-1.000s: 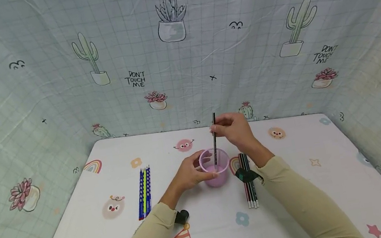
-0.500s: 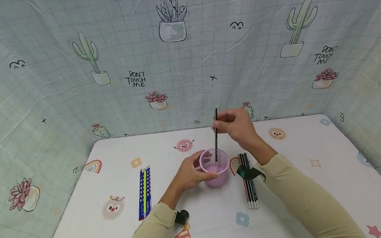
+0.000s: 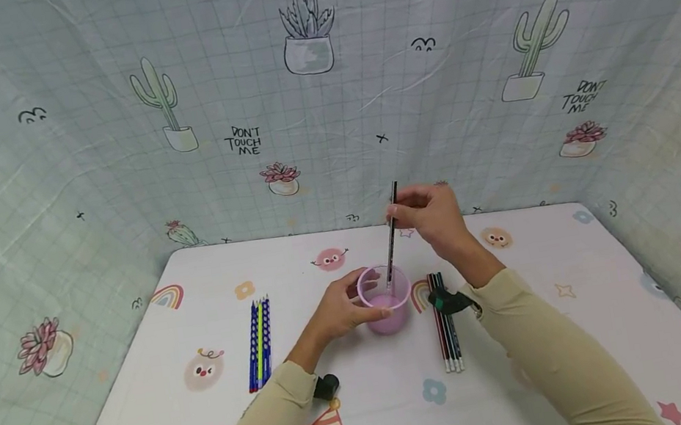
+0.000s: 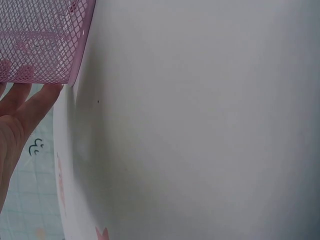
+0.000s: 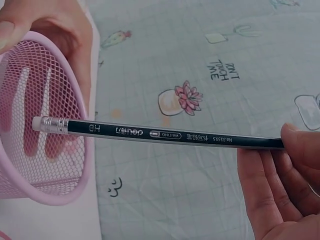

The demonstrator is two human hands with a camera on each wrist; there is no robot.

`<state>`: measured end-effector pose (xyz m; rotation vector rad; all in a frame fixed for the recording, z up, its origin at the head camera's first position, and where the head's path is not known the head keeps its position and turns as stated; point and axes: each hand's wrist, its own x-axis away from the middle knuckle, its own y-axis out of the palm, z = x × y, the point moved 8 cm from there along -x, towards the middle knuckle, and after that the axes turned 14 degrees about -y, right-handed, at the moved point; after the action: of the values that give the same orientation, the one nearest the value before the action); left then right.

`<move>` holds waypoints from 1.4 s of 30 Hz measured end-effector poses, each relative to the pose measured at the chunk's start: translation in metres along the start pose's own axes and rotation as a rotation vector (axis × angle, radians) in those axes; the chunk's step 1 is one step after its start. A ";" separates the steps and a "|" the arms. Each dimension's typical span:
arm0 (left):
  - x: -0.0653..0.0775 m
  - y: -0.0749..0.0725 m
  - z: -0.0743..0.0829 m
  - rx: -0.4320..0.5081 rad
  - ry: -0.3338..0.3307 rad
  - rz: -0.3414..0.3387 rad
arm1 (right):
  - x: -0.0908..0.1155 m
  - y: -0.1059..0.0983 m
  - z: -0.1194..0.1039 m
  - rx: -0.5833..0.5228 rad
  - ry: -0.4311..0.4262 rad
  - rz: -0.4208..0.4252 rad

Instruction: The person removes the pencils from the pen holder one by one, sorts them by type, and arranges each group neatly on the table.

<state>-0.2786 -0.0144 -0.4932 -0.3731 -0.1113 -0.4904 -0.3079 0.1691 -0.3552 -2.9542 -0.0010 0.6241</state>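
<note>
My left hand (image 3: 341, 307) grips the side of a pink mesh pencil cup (image 3: 389, 318), which stands upright on the table; its fingers show behind the mesh in the right wrist view. My right hand (image 3: 435, 218) is above and behind the cup, pinching a dark green and silver pencil (image 5: 175, 135) between thumb and fingers. The pencil slants, with its white eraser end (image 5: 38, 123) just inside the cup's mouth. No other pencil shows in the cup. To the cup's right lies a row of dark pencils (image 3: 448, 344), partly under the right wrist's black camera strap (image 3: 449, 301).
On the left of the white table (image 3: 161, 389) lies a bundle of blue patterned pencils (image 3: 252, 364) with a yellow-green pencil (image 3: 260, 344) among them. A cactus-print curtain (image 3: 324, 111) rises behind the table's back edge and along both sides.
My right hand has moved up and to the right with the pencil, drawing its eraser end higher inside the cup. My left hand and the cup have stayed in place.
</note>
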 end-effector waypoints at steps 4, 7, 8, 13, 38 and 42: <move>0.000 -0.001 0.002 0.017 -0.003 -0.005 | -0.002 -0.006 -0.003 -0.036 0.001 0.028; -0.001 -0.002 0.003 0.022 -0.004 -0.005 | -0.003 -0.011 -0.004 -0.080 0.014 0.046; -0.002 -0.002 0.003 0.022 -0.002 -0.007 | -0.004 -0.013 -0.004 -0.097 0.021 0.056; -0.003 -0.002 0.003 0.009 0.002 -0.007 | -0.005 -0.023 -0.004 -0.147 0.041 0.085; -0.001 0.000 0.000 0.047 -0.009 -0.030 | 0.011 -0.050 0.008 0.058 0.153 0.012; 0.001 0.000 0.000 0.044 -0.011 -0.025 | 0.014 -0.052 0.012 0.080 0.169 -0.003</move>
<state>-0.2781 -0.0151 -0.4928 -0.3319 -0.1369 -0.5101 -0.2987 0.2224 -0.3653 -2.9187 0.0337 0.3631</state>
